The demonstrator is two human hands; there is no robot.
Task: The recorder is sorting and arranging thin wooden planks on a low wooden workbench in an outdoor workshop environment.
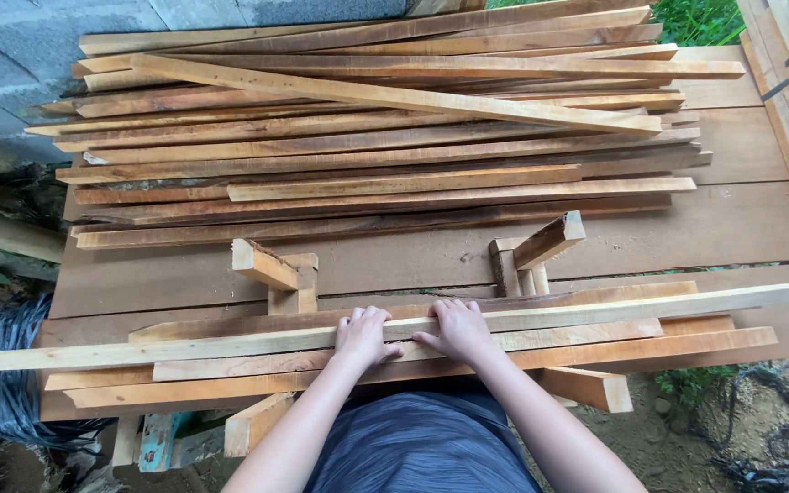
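A: Where are the hands?

B: Both rest side by side on the long slat, near its middle. Left hand lies palm down, fingers together, curled over the far edge. Right hand likewise, thumb toward the left one.

A: And the slat?

B: Atop a few others at the bench's near edge. Beyond it stand two wooden stops, then the big slat pile.

A large stack of rough wooden slats covers the far half of the plank tabletop, against a grey block wall. Two small wooden jig blocks stand nearer, and black cable coils lie at left.
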